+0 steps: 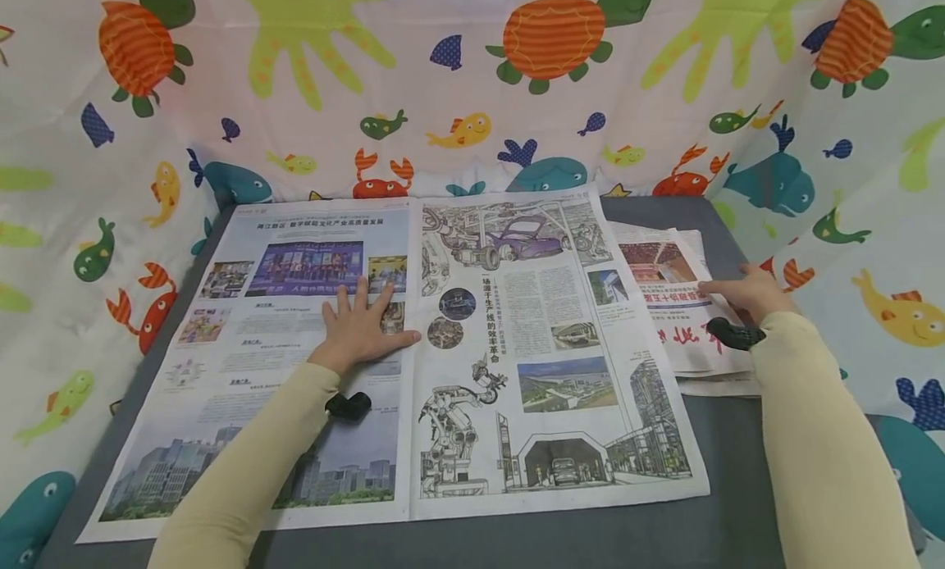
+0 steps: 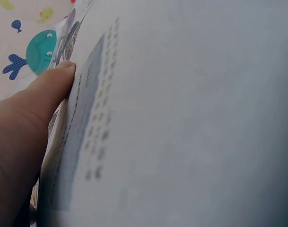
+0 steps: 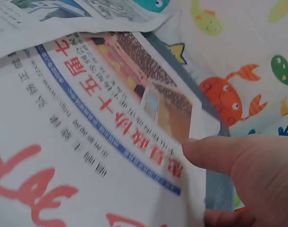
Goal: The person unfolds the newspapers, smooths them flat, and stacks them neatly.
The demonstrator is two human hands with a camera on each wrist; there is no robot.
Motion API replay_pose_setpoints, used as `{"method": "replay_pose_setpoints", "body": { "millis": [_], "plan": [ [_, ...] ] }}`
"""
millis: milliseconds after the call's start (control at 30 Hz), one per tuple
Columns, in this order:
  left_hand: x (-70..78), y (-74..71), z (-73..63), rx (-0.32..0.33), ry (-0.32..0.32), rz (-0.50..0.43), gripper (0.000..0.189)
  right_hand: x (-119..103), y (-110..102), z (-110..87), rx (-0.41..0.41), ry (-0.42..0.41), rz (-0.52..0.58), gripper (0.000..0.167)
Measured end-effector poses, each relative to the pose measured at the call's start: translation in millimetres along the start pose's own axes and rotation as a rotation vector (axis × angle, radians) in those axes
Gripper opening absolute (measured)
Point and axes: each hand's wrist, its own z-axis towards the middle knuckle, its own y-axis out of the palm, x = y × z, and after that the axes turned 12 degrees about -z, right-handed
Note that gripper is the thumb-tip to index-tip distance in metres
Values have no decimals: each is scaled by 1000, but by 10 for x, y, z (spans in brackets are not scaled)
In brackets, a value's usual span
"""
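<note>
A newspaper (image 1: 472, 438) lies spread open on the grey table, its centre fold running away from me. My left hand (image 1: 362, 327) rests on its left page near the fold, fingers spread and straight. In the left wrist view the thumb (image 2: 44, 94) lies against the printed sheet (image 2: 191, 113). To the right is a small stack of folded newspapers (image 1: 682, 323) with red lettering, partly covered by the spread sheet. My right hand (image 1: 756, 294) pinches its right edge. The right wrist view has the thumb (image 3: 214, 153) on top of the folded newspaper (image 3: 148, 198); the other fingers are mostly hidden.
The grey table (image 1: 591, 536) shows along the front and right of the papers. A white cloth (image 1: 472, 85) with printed sea animals hangs behind and at both sides. A black wrist strap piece (image 1: 734, 333) sits by the right cuff, another (image 1: 349, 406) by the left.
</note>
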Motion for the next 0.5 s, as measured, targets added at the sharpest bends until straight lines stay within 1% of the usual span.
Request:
{"method": "replay_pose_setpoints", "body": {
  "millis": [33,133,267,367,500],
  "plan": [
    [-4,0,-3,1,-2,0,110,32,13,20,-19,10,0,117],
    [-3,13,-10,-2,-8,9,110,87,58,60,-39,15,-7,119],
    [37,36,-9,-2,1,12,109,136,75,106,-78,12,-16,116],
    [67,49,0,-3,8,8,109,148,74,134,-115,14,5,114],
    [79,57,13,-1,11,0,109,146,68,160,-99,35,53,108]
  ]
}}
